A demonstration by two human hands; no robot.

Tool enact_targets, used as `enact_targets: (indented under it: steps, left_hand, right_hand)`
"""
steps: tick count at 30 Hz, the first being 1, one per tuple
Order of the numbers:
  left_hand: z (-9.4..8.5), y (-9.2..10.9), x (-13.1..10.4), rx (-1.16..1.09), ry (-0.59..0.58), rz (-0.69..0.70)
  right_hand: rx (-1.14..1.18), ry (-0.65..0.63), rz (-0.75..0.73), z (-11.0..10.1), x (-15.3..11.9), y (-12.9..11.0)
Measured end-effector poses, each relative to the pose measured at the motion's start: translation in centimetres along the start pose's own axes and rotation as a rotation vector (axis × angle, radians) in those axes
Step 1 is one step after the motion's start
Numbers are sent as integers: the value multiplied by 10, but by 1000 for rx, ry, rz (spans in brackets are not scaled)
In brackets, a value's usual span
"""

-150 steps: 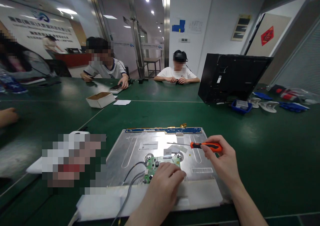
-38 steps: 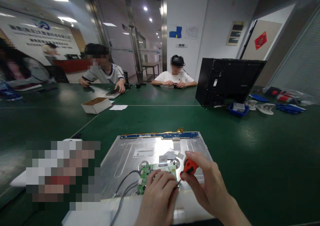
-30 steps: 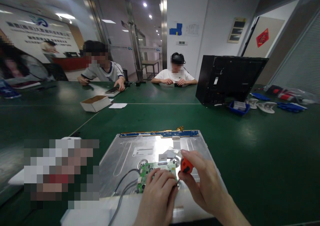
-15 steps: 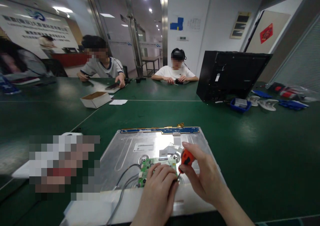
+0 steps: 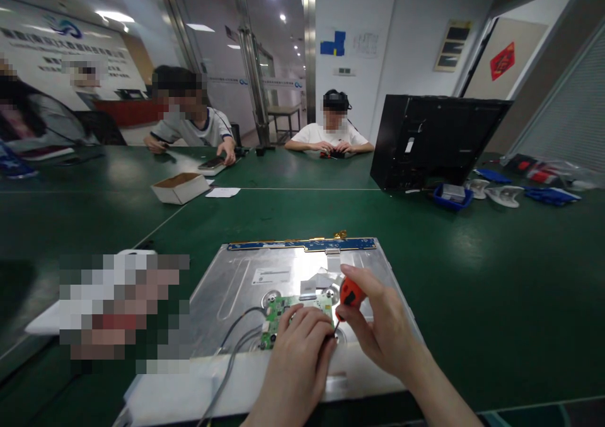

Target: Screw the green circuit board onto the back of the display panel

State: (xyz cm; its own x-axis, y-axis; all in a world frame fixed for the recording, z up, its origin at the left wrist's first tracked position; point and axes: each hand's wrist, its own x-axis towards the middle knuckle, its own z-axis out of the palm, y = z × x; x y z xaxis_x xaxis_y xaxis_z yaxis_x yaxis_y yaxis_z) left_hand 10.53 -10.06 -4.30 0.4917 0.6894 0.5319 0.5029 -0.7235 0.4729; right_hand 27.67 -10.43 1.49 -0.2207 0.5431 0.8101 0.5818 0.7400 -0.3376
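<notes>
Against the frame from five seconds ago, the orange-and-black screwdriver [image 5: 350, 293] has swung from lying almost level above the panel to a steep tilt, its shaft now pointing down beside the right-hand side of the green circuit board [image 5: 273, 326]. The right hand [image 5: 385, 323] has come in with it, while the left hand [image 5: 302, 345] remains over the board.

The board sits on the bare metal back of a display panel [image 5: 236, 301], which lies near the near edge of the table [image 5: 472, 326], with a white sheet [image 5: 189, 383] along the panel's near side. Grey cables [image 5: 232, 362] run from the board's left side towards the table's near edge, and a blue circuit strip [image 5: 302, 245] lines the panel's far edge.

The right hand pinches the handle between thumb and fingers; the left hand lies flattish, fingers close together, across the board and beside the shaft, apparently steadying things there. The step in hand looks like working a fastener at the board's near right corner, though the tip is too small and too shaded to show what it meets, or whether it is seated. The next move seems to call for keeping the shaft in line, pressing lightly and turning the handle without slipping onto the components.
</notes>
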Motion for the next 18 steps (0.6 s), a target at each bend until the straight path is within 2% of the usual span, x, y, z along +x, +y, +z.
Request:
enact_targets:
  steps: [18]
  left_hand:
    - [-6,8,2,-19,-32,-41]
  right_hand:
    - [78,-2,-23,0,1,2]
